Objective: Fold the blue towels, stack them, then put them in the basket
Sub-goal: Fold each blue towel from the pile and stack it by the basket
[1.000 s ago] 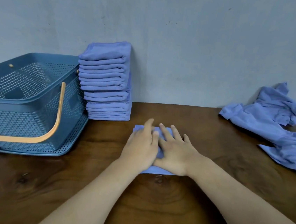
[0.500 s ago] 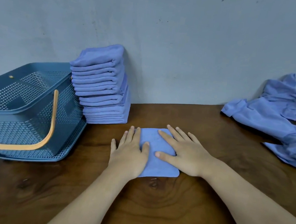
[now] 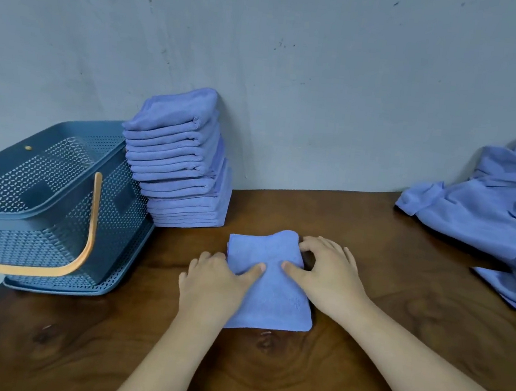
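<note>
A folded towel [image 3: 267, 292] lies mid-table [image 3: 396, 321], towards the near edge. The left hand [image 3: 212, 283] pinches its left edge, thumb on top, fingers curled down beside it. The right hand [image 3: 328, 276] grips the far right corner likewise. The stack [image 3: 183, 168] stands against the wall beside the basket [image 3: 3, 214] at the far left; loose towels [image 3: 483, 216] lie far right.

no readable text, no labels, no numbers
</note>
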